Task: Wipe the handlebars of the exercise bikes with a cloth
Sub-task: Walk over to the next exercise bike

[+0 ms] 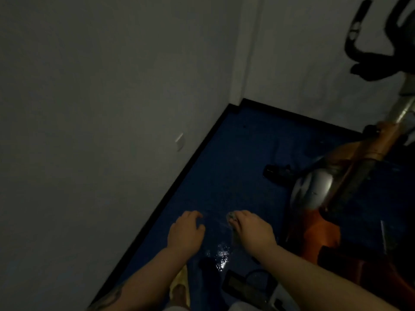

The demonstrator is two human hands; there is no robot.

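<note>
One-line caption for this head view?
Dim room: right hand grips a cloth, left hand curled beside it, orange exercise bike at right.

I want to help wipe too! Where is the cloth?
In the head view, the small grey crumpled cloth is bunched in the right hand, low and centre, beside the orange exercise bike.

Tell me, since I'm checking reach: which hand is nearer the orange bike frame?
Right. The right hand, gripping a cloth, is just left of the orange bike frame; the left hand is farther left, toward the wall.
</note>
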